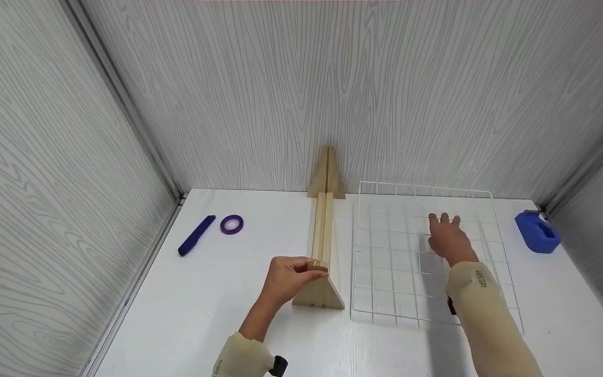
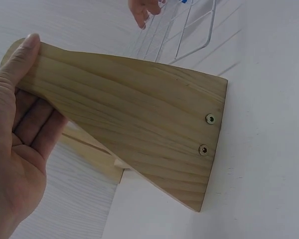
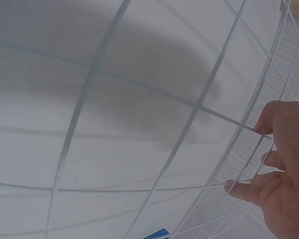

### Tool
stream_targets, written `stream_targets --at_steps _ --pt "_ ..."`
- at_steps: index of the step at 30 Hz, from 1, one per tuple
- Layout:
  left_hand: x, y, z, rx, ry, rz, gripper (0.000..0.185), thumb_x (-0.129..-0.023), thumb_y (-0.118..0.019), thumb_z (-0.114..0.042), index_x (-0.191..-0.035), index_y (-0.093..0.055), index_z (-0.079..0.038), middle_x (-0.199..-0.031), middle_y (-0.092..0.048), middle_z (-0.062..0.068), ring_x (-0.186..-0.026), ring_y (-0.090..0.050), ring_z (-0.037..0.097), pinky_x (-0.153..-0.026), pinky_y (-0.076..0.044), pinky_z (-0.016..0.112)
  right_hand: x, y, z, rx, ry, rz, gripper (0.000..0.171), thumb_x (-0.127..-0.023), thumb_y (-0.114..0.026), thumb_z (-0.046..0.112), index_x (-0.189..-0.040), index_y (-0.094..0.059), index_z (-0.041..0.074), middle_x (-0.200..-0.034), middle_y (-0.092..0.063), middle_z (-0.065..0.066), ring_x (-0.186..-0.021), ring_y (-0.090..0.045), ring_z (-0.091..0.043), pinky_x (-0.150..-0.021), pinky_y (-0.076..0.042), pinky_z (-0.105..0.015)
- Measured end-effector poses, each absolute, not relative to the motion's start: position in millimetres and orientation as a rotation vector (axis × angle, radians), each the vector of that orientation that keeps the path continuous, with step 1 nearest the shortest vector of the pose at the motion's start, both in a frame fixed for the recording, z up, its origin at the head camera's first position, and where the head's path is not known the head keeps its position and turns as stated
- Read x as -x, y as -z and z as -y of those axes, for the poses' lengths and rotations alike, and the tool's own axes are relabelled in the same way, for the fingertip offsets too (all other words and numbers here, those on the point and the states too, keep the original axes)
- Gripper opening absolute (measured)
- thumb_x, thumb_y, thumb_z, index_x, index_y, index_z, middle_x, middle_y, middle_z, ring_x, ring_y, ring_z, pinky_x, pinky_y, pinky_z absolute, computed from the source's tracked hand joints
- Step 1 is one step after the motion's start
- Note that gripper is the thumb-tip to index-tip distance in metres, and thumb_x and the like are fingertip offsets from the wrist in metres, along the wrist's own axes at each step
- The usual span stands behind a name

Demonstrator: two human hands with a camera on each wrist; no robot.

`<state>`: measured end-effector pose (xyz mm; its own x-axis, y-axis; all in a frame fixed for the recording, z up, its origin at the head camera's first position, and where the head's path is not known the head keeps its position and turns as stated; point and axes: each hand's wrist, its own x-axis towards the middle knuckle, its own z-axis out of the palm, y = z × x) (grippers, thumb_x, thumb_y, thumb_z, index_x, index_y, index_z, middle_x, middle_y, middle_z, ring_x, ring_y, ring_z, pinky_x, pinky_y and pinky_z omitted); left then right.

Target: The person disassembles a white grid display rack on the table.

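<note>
Left hand (image 1: 287,277) near centre, head view: grip pinches the top of the near triangular foot of the wooden stand (image 1: 321,246), which runs from there to the far wall on the white surface (image 1: 228,314), likely to steady it. Right hand (image 1: 448,238) lies flat, fingers straight, on the white wire grid (image 1: 385,251) just right of the stand. Far left: purple tape roll (image 1: 232,224), blue-purple marker (image 1: 196,235); far right: blue dispenser (image 1: 537,231). Left wrist view: thumb over the foot's edge, two screws (image 2: 210,119) visible. Right wrist view: fingertips (image 3: 239,188) touch the grid wires, holding nothing.
</note>
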<state>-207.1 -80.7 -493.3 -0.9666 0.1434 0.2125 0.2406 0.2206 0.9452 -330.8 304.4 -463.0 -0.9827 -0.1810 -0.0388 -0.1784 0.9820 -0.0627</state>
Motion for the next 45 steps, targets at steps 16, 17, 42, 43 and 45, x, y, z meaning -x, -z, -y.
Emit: stream_targets --at_steps 16,17,42,43,45 --pt "211 496 83 0.386 1.935 2.377 0.02 -0.08 -0.087 -0.026 -0.095 -0.083 -0.012 -0.095 -0.08 0.005 -0.083 -0.075 0.01 -0.069 -0.06 0.022 331 488 -302 0.273 0.124 -3.036 0.055 -0.098 -0.052 0.0 -0.147 -0.032 -0.016 -0.143 -0.032 -0.05 -0.132 -0.025 -0.074 -0.096 -0.046 -0.07" --pt "211 497 83 0.386 1.936 2.373 0.02 -0.08 -0.087 -0.025 -0.095 -0.084 -0.013 -0.095 -0.08 0.006 -0.082 -0.075 0.01 -0.069 -0.06 0.021 331 489 -302 0.265 0.124 -3.03 0.055 -0.099 -0.052 0.0 -0.148 -0.032 -0.016 -0.143 -0.031 -0.049 -0.133 -0.025 -0.074 -0.097 -0.046 -0.07" --pt "209 495 87 0.416 1.924 2.422 0.015 -0.082 -0.086 -0.024 -0.093 -0.083 -0.015 -0.093 -0.08 0.004 -0.079 -0.072 0.008 -0.067 -0.058 0.021 329 524 -303 0.344 0.174 -2.959 0.044 -0.1 -0.046 -0.004 -0.141 -0.04 -0.02 -0.137 -0.044 -0.048 -0.13 -0.038 -0.067 -0.11 -0.031 -0.072" --pt "210 495 87 0.417 1.922 2.425 0.015 -0.082 -0.086 -0.024 -0.093 -0.083 -0.015 -0.093 -0.08 0.004 -0.079 -0.072 0.008 -0.068 -0.058 0.021 330 523 -302 0.357 0.166 -2.964 0.043 -0.101 -0.045 -0.004 -0.14 -0.041 -0.02 -0.136 -0.046 -0.047 -0.13 -0.04 -0.065 -0.111 -0.032 -0.071" --pt "211 494 88 0.432 1.923 2.407 0.016 -0.083 -0.085 -0.024 -0.095 -0.083 -0.014 -0.094 -0.08 0.005 -0.08 -0.073 0.008 -0.069 -0.059 0.021 332 521 -301 0.39 0.153 -2.976 0.04 -0.102 -0.042 -0.006 -0.139 -0.042 -0.02 -0.135 -0.047 -0.046 -0.129 -0.044 -0.062 -0.111 -0.034 -0.069"
